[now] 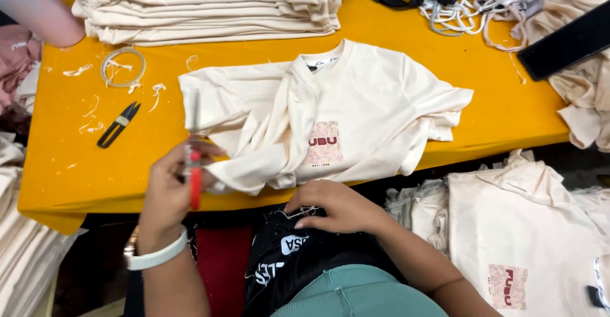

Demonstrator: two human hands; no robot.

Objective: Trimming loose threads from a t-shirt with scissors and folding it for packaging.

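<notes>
Shirt [356, 107], cream and crumpled, lies on the yellow table [57, 164] at its near edge, so the left hand [168, 193], fingers closed round red-handled snips [194, 164], does best cutting threads close without nicking cloth, while the right hand [340, 206], fingers loosely curled and empty, rests below the hem.

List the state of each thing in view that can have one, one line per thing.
cream T-shirt: spread front up on the yellow table, left side bunched
red-handled tool: held upright in left hand
right hand: empty, resting at the shirt's hem
black snips: lying loose, untouched
folded stack: piled neat
thread scraps: scattered
</notes>
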